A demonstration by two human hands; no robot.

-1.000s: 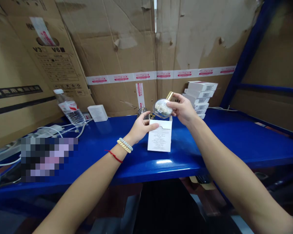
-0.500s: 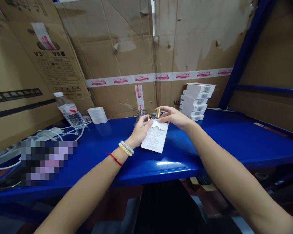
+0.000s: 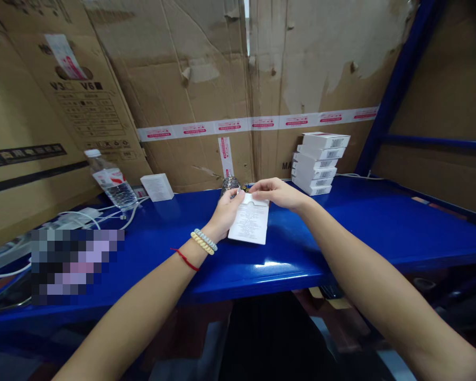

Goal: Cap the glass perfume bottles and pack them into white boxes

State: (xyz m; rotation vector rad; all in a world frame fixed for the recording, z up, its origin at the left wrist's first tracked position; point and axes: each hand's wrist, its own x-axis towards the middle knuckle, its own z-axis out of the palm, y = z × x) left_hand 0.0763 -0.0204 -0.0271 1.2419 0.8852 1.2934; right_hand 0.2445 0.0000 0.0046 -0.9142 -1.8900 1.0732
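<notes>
The box [image 3: 248,225] is between the front and back edges of the table [image 3: 301,233], printed side toward the person, leaning slightly. The left hand [image 3: 227,209] pinches its upper left side, thumb in front, probably to steady it. The right hand [image 3: 280,193] has its fingers bent at the box's top; I can't tell whether they grip anything. By the back edge, right of middle, stands a stack [image 3: 319,165], presumably there to leave elbow room. A bottle [image 3: 117,185] leans near the back left corner.

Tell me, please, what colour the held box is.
The held box is white with grey print; head view.
</notes>
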